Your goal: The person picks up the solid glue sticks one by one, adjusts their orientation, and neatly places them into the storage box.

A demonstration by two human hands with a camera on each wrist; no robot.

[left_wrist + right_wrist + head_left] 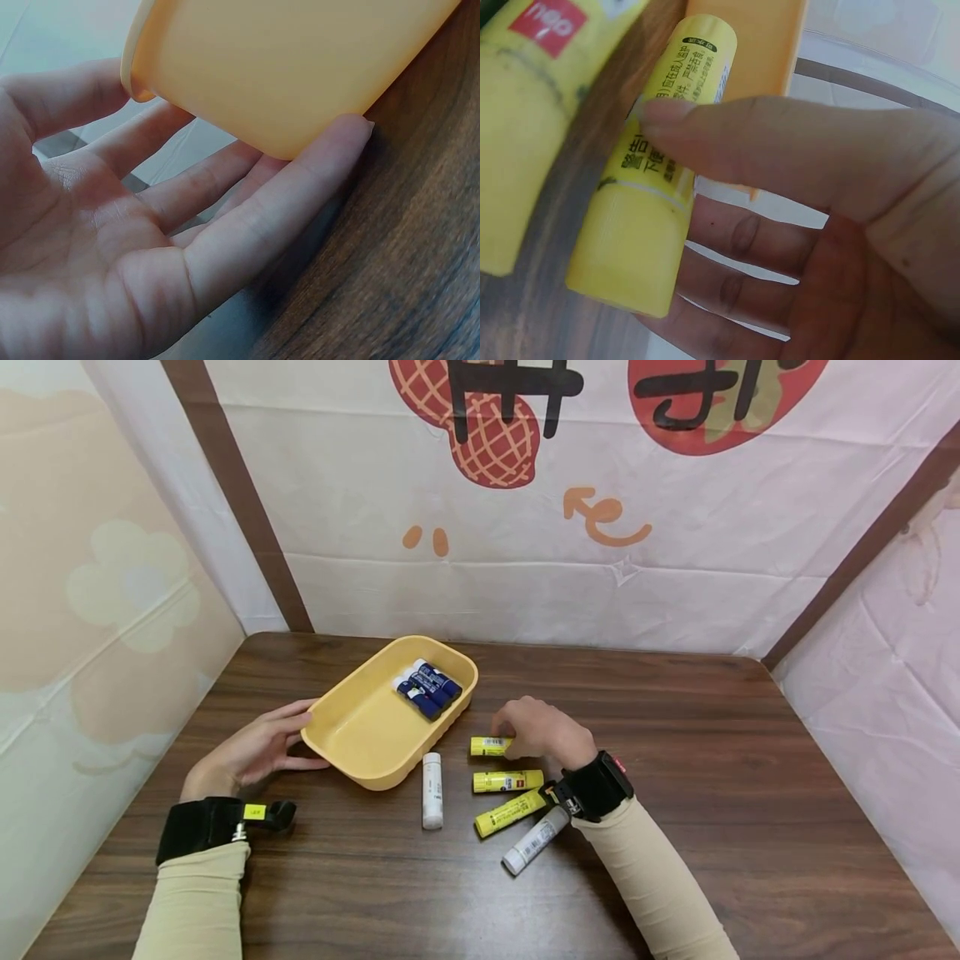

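My right hand pinches a yellow glue stick, its thumb across the printed label and its other fingers along the far side. In the head view that stick is partly hidden by the hand, just right of the yellow tray. My left hand touches the tray's near left end with fairly straight fingers; one digit lies low along the wall in the left wrist view. Three dark blue glue sticks with white ends lie side by side inside the tray, toward its far right end.
Two more yellow glue sticks lie below the right hand. A white glue stick lies near the tray's right side, and another white glue stick lies by the right wrist strap. A printed cloth hangs behind the wooden table.
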